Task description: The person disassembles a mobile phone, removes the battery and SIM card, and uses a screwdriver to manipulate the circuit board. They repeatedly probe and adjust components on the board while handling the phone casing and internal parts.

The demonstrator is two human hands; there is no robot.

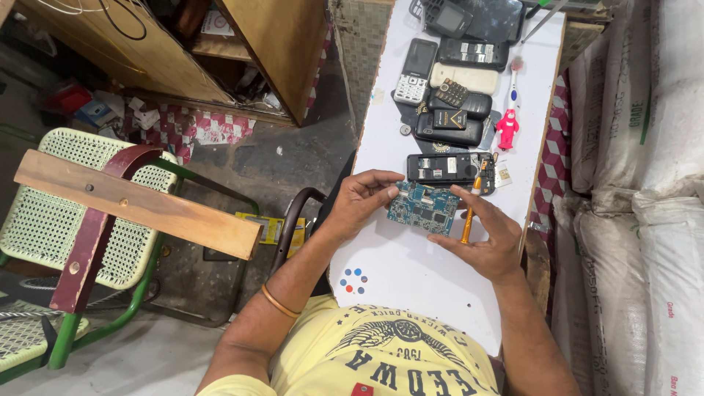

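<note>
The left hand point(361, 199) is pinching the blue circuit board point(424, 208) just above the white table point(411, 271), the right hand point(490, 233) gripping an orange screwdriver point(467, 224) beside it, and keeping the board level looks wise.

A narrow white table point(411, 271) carries a cluster of opened phones point(451, 117) at its far end — one keypad phone point(415, 71) lies face up, a pink toothbrush point(508, 117) beside them — with small coloured dots point(353, 280) near its front edge.
</note>
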